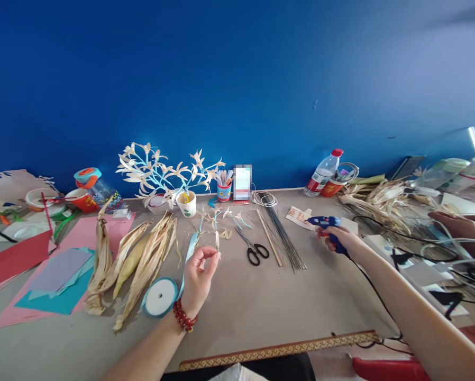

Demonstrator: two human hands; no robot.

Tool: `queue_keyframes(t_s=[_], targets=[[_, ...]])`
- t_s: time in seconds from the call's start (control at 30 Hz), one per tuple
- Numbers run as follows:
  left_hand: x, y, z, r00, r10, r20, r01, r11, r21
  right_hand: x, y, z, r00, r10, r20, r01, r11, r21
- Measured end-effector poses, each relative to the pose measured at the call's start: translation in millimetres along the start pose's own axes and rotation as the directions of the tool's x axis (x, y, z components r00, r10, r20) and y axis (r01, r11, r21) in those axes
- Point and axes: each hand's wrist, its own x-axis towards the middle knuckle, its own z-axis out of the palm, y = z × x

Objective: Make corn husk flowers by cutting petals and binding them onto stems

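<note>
My left hand (200, 278), with a red bead bracelet at the wrist, pinches the lower end of a small pale husk flower (217, 236), held upright above the table. Over to the right, my right hand (338, 238) is wrapped round the handle of a blue glue gun (323, 221). The gun's tip is over a stained piece of card (300, 217). Black-handled scissors (255, 251) lie between my hands, beside a thin wooden stick (269, 238) and a bundle of dark wires (287, 241). A roll of light-blue ribbon (160, 297) lies left of my left wrist.
Husk flowers on blue stems stand in a white cup (186, 205) by the wall. Dried corn husks (142, 264) and coloured paper (58, 270) lie left. A water bottle (321, 174) stands back right. Another person's hand (459, 227) is at far right, near cables and husks.
</note>
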Motion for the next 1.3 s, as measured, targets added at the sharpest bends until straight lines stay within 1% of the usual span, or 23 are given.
queue_keyframes(t_s=[0.1,0.17,0.2,0.23,0.3,0.37,0.4,0.43,0.47,0.53,0.57,0.6,0.67,0.73,0.8,1.07,1.3], targets=[[0,2,0.0,1.0,0.006,-0.007,-0.006,1.0,-0.002,-7,-13,-4,0.999,0.034,0.036,-0.04,0.983,0.181],[0,2,0.1,1.0,0.004,-0.012,-0.004,1.0,0.006,-21,-29,-4,0.999,0.038,0.036,-0.047,0.959,0.281],[0,2,0.2,1.0,0.006,-0.013,-0.005,1.0,0.011,-32,-39,-2,0.998,0.048,0.036,-0.059,0.911,0.409],[0,1,0.4,1.0,0.011,-0.011,-0.011,1.0,0.017,-44,-50,1,0.996,0.035,0.08,-0.07,0.871,0.487],[1,-1,1.0,0.999,0.035,-0.014,-0.035,0.999,0.031,-72,-74,11,0.986,-0.059,0.154,-0.033,0.847,0.531],[1,-2,1.9,0.998,0.063,-0.027,-0.061,0.997,0.05,-100,-99,27,0.957,-0.178,0.228,0.039,0.859,0.51],[1,-3,2.3,0.997,0.072,-0.04,-0.07,0.996,0.06,-112,-111,35,0.941,-0.245,0.232,0.099,0.858,0.505],[1,-4,2.7,0.996,0.077,-0.05,-0.073,0.995,0.066,-122,-122,44,0.927,-0.314,0.204,0.182,0.855,0.486],[1,-5,2.9,0.995,0.077,-0.057,-0.073,0.995,0.07,-129,-132,53,0.9,-0.392,0.192,0.272,0.847,0.456],[1,-5,2.8,0.995,0.075,-0.061,-0.07,0.994,0.08,-138,-150,67,0.8,-0.553,0.232,0.441,0.805,0.396],[1,-5,2.4,0.995,0.077,-0.061,-0.072,0.993,0.091,-139,-157,73,0.756,-0.609,0.239,0.505,0.776,0.379],[2,-5,1.9,0.995,0.082,-0.056,-0.075,0.992,0.105,-140,-164,77,0.725,-0.647,0.236,0.552,0.751,0.362],[2,-4,1.1,0.994,0.1,-0.047,-0.093,0.987,0.132,-139,-175,82,0.682,-0.695,0.226,0.62,0.714,0.325],[2,-3,0.9,0.991,0.126,-0.044,-0.118,0.982,0.148,-139,-181,83,0.657,-0.716,0.233,0.657,0.697,0.288],[2,-1,1.4,0.988,0.146,-0.05,-0.137,0.98,0.146,-139,-185,83,0.643,-0.725,0.245,0.677,0.688,0.26],[1,1,2.5,0.986,0.158,-0.053,-0.149,0.979,0.141,-140,-181,88,0.639,-0.732,0.236,0.715,0.679,0.168],[0,2,2.0,0.985,0.163,-0.048,-0.155,0.978,0.137,-140,-179,90,0.621,-0.75,0.229,0.749,0.654,0.11]])
